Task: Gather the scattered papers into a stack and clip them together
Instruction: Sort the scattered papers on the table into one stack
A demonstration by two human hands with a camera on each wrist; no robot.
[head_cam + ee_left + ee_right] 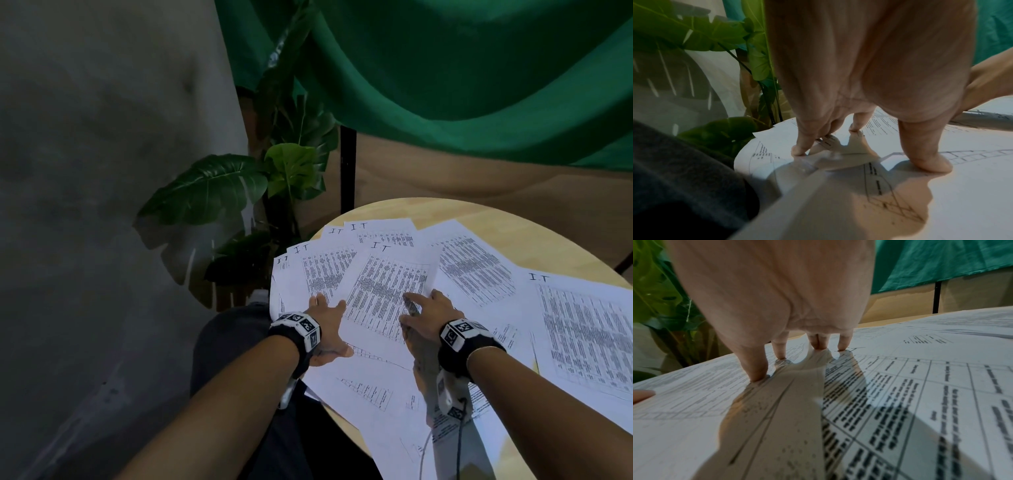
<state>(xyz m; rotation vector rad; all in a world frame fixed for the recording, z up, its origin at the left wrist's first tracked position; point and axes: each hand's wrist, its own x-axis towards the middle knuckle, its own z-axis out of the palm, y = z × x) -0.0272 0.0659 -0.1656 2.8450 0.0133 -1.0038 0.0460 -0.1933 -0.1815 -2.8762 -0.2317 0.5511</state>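
Pressing on scattered papers with both hands.
Left hand and right hand are resting spread, straight fingers on overlapping printed sheets that are covering the round worktop.

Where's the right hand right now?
In the head view the right hand presses spread fingertips on the central printed sheet, right of the left hand, on the round table's near side.

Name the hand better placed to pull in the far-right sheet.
Right. The right hand rests on the middle sheet, nearer the far-right sheet; the left hand presses papers at the table's left edge.
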